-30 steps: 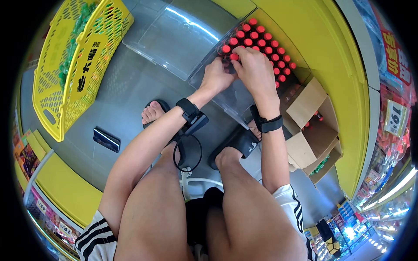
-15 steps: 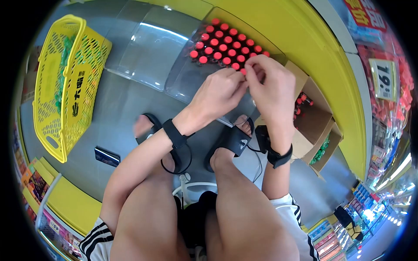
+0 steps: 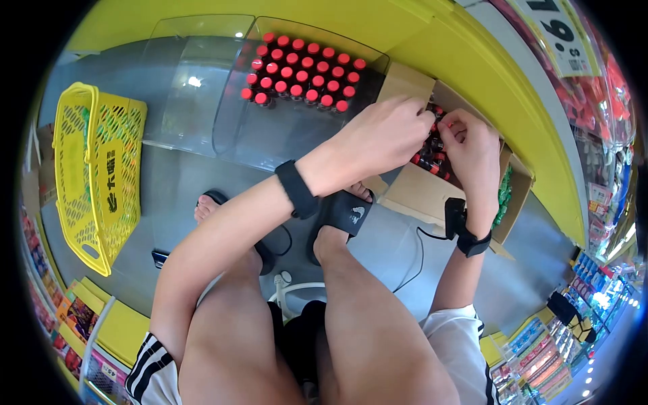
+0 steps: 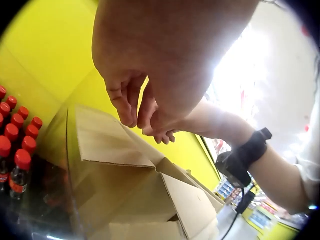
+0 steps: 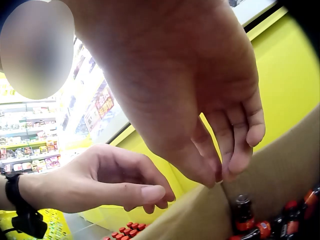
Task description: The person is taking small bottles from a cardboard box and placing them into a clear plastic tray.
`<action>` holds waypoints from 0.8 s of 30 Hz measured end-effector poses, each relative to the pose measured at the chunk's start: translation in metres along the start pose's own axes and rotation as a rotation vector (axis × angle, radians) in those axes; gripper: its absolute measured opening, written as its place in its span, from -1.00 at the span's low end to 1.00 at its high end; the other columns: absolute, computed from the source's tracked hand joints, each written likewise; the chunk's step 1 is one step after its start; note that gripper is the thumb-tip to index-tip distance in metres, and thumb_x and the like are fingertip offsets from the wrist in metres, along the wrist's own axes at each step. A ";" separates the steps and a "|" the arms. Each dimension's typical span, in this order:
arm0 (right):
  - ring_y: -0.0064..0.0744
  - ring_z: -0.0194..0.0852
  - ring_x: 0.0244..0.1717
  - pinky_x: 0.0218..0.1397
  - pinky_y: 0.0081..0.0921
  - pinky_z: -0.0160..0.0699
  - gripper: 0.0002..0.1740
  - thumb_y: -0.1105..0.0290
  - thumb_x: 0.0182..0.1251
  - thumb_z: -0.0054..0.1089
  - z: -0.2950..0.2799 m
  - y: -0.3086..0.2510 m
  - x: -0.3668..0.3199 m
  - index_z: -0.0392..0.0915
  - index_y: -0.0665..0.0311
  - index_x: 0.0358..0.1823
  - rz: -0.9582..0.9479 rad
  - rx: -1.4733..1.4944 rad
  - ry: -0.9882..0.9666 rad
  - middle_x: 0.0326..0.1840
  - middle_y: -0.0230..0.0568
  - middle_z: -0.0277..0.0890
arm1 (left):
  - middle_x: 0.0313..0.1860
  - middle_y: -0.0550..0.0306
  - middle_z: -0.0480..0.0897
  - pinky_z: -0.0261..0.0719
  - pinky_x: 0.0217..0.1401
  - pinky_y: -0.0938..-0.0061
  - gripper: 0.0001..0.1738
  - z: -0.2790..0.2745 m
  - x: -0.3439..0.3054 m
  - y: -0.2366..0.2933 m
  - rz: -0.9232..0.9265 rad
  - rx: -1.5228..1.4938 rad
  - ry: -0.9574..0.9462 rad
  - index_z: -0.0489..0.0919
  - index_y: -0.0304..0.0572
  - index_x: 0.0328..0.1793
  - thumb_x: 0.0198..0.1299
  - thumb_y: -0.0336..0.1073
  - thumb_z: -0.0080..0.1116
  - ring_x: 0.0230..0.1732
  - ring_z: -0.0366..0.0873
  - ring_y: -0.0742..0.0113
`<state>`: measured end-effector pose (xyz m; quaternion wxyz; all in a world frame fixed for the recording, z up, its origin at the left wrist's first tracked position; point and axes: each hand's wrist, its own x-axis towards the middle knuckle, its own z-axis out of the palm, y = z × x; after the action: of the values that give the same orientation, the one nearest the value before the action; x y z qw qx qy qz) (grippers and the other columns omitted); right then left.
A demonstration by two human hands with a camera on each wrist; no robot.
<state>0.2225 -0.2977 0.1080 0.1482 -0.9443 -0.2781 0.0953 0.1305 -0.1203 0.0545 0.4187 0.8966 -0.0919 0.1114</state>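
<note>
Both hands reach over an upright cardboard box (image 3: 415, 192) that holds small dark bottles with red caps (image 3: 432, 162), some lying on their sides. My left hand (image 3: 398, 131) hovers at the box's left side, fingers loosely bent; in the right wrist view no object shows in its grasp. Across from it, my right hand (image 3: 472, 148) has thumb and forefinger tips close together above the bottles, nothing visible held. To the left, a clear plastic bin (image 3: 236, 135) contains upright rows of the same red-capped bottles (image 3: 297, 74).
A second carton section with green packets (image 3: 503, 196) adjoins the box. Another clear bin (image 3: 179, 128) stands left of the filled one. Farther left is a yellow basket (image 3: 121, 182) of green items. A phone (image 3: 160, 258) lies on the floor. Yellow shelf fronts (image 3: 513, 101) run behind the box.
Both hands have moved right from the bottles in the clear bin to over the cardboard box. The head view has swung right too, so the bin and basket sit farther left.
</note>
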 end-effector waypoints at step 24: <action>0.05 0.86 0.13 0.25 -0.15 0.76 -0.55 0.59 0.28 0.49 0.028 0.141 0.033 0.75 0.29 0.22 0.151 0.056 -0.547 0.02 0.04 0.87 | 0.19 -0.40 0.78 0.83 0.15 0.01 -0.49 0.086 0.111 0.024 -0.090 0.248 -0.815 0.76 -0.36 0.28 0.14 -0.60 0.29 0.18 0.82 -0.29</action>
<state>0.3128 -0.3860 0.0311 0.0863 -0.8971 -0.2338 0.3648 0.2416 -0.2093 0.0493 0.2415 0.9139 -0.1967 -0.2603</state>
